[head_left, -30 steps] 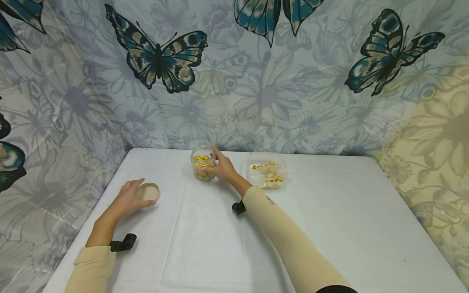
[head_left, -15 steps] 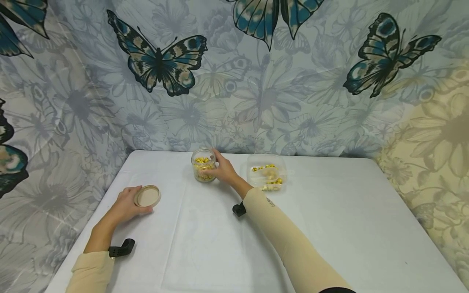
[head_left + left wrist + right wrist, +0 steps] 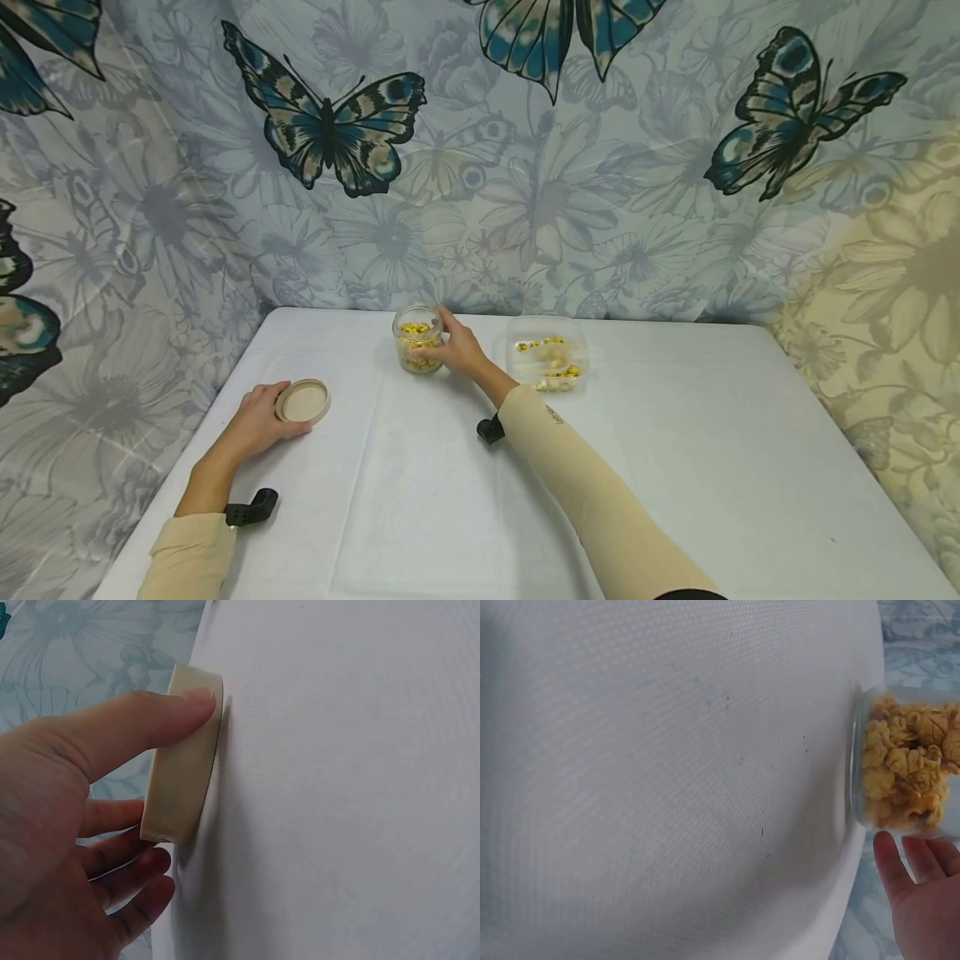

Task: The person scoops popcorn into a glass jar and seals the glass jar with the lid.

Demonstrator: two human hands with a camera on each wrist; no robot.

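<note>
A pale beige jar lid [image 3: 302,402] lies at the left part of the table, its hollow side up. My left hand [image 3: 260,419] grips it by the rim; in the left wrist view the thumb presses on its side [image 3: 180,772] and fingers bend round behind. Farther back, a clear glass jar [image 3: 417,313] stands upright without a lid, partly filled with yellow popcorn [image 3: 415,328]. My right hand [image 3: 459,350] holds this jar from its right side. The right wrist view shows the popcorn [image 3: 907,761] through the glass, with fingertips right at the jar's wall.
A clear plastic container [image 3: 525,367] with some yellow popcorn [image 3: 558,383] stands to the right of the jar, beside my right forearm. A white cloth covers the table [image 3: 675,467]. Behind it hangs a butterfly-patterned curtain [image 3: 540,208].
My left hand has closed in on the lid, its fingers drawing back from a wider spread round it. The right hand stays at the jar. The head view has shifted slightly.
</note>
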